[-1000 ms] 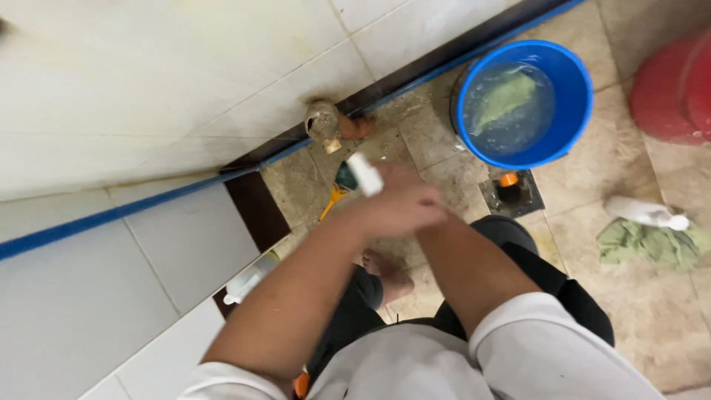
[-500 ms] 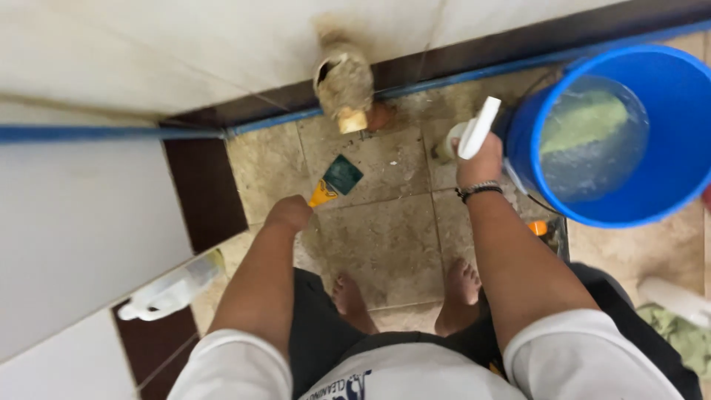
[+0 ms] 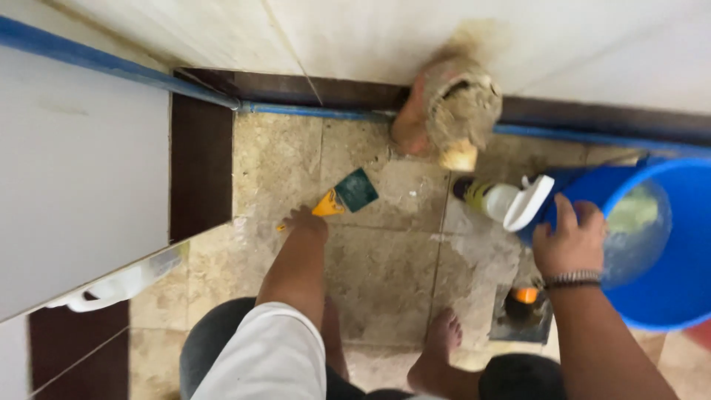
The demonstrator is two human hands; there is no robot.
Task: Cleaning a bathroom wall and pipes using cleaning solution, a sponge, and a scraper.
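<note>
The blue bucket (image 3: 670,244) is cut off by the right edge. The fingers of the left hand (image 3: 305,222) are curled under, so its grip on the yellow-handled scraper (image 3: 344,196) cannot be judged. The scraper's handle is mostly hidden. The white jug (image 3: 111,285) is half concealed behind a panel, and the spray bottle (image 3: 511,201) is motion-blurred.

The left arm stretches straight down and forward, its white sleeve bunched at the upper arm. The left hand (image 3: 305,221) is curled low at the floor, knuckles up, fingers tucked under and hidden. The right arm angles in from the lower right, a beaded band on its wrist. The right hand (image 3: 569,241) is raised, back toward the camera, fingers bent forward.
</note>
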